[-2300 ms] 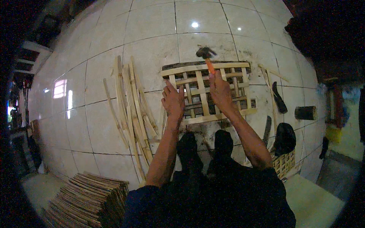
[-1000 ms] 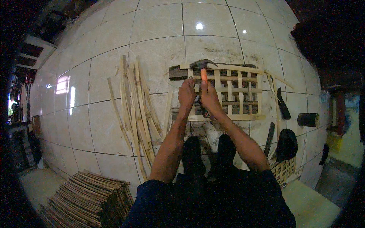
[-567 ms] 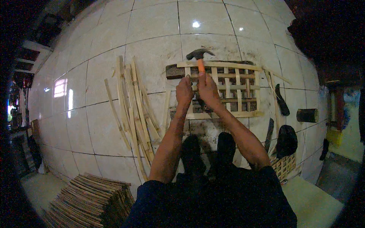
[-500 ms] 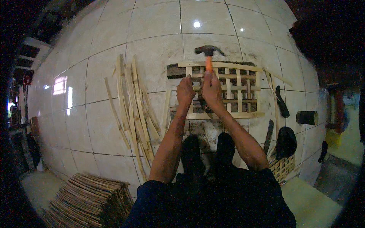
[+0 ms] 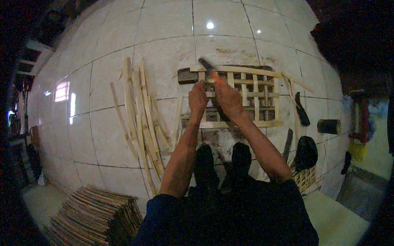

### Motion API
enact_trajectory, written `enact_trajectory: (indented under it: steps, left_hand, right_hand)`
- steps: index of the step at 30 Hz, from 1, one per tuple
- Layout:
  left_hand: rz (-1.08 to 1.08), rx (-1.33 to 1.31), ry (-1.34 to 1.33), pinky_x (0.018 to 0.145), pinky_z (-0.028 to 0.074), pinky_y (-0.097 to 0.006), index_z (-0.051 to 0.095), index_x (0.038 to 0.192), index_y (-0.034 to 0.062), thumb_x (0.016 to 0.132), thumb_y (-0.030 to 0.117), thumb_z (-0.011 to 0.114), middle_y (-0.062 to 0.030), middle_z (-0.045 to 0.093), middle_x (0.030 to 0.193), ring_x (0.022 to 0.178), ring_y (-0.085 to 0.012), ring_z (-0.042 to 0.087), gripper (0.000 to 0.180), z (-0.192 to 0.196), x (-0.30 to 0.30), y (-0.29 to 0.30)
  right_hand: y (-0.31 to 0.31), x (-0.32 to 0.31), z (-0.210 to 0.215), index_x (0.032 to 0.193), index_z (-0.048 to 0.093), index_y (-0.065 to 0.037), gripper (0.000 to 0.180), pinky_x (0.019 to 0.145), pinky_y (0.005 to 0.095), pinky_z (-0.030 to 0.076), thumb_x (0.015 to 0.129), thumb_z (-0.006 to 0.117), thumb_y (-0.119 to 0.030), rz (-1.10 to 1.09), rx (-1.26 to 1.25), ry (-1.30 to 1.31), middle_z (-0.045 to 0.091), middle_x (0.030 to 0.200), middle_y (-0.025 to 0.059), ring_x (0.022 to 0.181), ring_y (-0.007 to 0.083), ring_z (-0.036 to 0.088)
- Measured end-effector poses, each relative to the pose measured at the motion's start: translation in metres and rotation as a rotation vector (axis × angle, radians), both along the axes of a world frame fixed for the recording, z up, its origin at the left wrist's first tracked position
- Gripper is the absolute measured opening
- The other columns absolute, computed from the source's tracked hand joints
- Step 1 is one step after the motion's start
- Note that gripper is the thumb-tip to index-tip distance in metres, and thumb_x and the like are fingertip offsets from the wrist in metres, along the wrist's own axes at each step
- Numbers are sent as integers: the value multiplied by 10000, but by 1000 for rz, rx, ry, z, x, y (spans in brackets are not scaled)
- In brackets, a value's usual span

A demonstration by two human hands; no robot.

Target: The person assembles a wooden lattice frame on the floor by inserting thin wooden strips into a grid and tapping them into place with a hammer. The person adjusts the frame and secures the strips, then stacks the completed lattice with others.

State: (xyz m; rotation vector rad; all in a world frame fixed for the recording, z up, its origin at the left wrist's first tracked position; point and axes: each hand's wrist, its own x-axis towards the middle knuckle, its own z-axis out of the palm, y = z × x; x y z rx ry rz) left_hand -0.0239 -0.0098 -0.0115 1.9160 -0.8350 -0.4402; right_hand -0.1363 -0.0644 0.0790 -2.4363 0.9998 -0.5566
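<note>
Across a floor of pale tiles [image 5: 115,53], I bend over a flat lattice [image 5: 256,101] of light-coloured strips, which lies just beyond my dark-clad feet [image 5: 205,162] at twelve o'clock from them. My right hand [image 5: 230,97] has its fingers wrapped around the orange handle of a claw hammer [image 5: 216,77], its dark head blurred and tilted toward eleven o'clock, by the lattice's far edge. My left hand [image 5: 198,99] is at the lattice's nine o'clock end, fingers drawn in narrow beside an upright strip; whether they pinch anything, I cannot tell. Dark boards [image 5: 186,77] show beneath the lattice at its ten o'clock corner.

Around the lattice, loose pale strips [image 5: 144,119] lie at nine o'clock and a thick stack of thin sticks [image 5: 88,215] at eight. A dark-handled tool [image 5: 302,110] rests at three, with a dark cylinder [image 5: 328,126] farther out; a small woven piece [image 5: 304,180] sits toward five.
</note>
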Motion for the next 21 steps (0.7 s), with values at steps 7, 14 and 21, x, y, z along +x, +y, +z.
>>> enact_trajectory:
  steps: [7, 14, 21]
  left_hand:
    - [7, 33, 21, 580, 455, -524, 584, 878, -3, 994, 365, 321, -236, 608, 724, 645, -446, 582, 467, 2, 4, 4]
    - [26, 55, -395, 681, 460, -550, 602, 925, 6, 992, 377, 319, -261, 627, 823, 772, -447, 602, 471, -24, 5, -4]
    - [-44, -77, 274, 795, 470, -478, 535, 1178, 34, 968, 339, 389, -216, 596, 1012, 884, -384, 593, 399, -40, -6, 3]
  right_hand:
    - [7, 10, 28, 1056, 465, -29, 262, 509, 484, 459, 959, 454, -272, -60, 67, -3, 600, 696, 211, 600, 400, 598]
    - [-2, 14, 59, 1003, 469, -18, 159, 437, 407, 425, 953, 468, -169, -5, 226, -103, 557, 586, 195, 481, 344, 564]
    - [4, 12, 43, 1290, 470, -104, 388, 787, 400, 508, 931, 491, -247, 82, 341, 65, 619, 1033, 204, 948, 305, 625]
